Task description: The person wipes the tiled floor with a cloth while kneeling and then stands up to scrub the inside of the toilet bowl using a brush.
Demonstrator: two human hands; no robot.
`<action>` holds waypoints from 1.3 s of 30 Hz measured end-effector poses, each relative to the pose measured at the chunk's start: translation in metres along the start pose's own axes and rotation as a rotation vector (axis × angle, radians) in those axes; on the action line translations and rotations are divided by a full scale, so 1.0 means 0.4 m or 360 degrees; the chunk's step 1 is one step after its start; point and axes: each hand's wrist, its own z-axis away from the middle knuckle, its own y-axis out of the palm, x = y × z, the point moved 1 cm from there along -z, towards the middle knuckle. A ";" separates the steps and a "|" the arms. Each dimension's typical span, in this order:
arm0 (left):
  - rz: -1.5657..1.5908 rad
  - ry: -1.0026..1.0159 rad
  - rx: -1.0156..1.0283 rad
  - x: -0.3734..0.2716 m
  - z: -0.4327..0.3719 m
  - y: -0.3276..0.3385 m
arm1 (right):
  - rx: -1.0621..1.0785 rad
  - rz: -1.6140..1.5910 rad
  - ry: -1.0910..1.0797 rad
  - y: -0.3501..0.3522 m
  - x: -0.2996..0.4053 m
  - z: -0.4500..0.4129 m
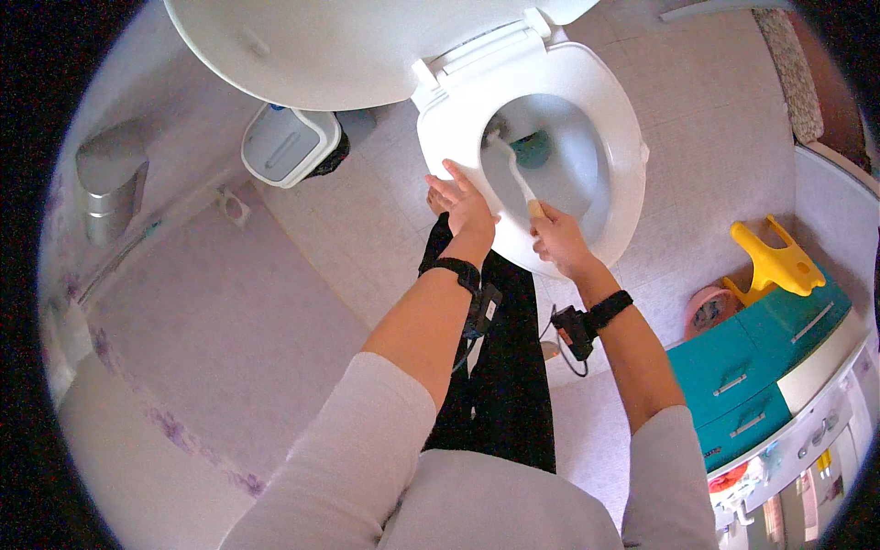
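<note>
Before me is a white toilet with its seat (622,130) down and its lid (309,55) raised. My right hand (560,237) grips the handle of a toilet brush (517,168) over the front of the opening. The brush's head reaches into the toilet bowl (577,161) against the upper left inner wall, partly hidden by the rim. Greenish water (533,150) stands at the bottom of the bowl. My left hand (467,206) lies at the left edge of the seat with its fingers apart and holds nothing; whether it presses on the seat I cannot tell.
A white waste bin (282,148) with a black liner stands left of the toilet. At right are a teal drawer cabinet (722,371), a yellow plastic stool (777,265) and a pink basin (708,309). A toilet paper holder (234,206) hangs on the left wall.
</note>
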 end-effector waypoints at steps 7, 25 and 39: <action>0.0287 0.0123 0.0119 0.016 0.082 -0.120 | -0.0090 0.1826 -0.0460 -0.213 -0.021 -0.124; 0.0002 0.0147 -0.0064 0.025 0.076 -0.088 | -0.0737 0.3706 -0.1189 -0.147 0.233 0.177; 0.0446 0.0155 -0.0391 0.084 0.136 -0.124 | 0.0505 0.2896 -0.0170 -0.144 0.260 0.150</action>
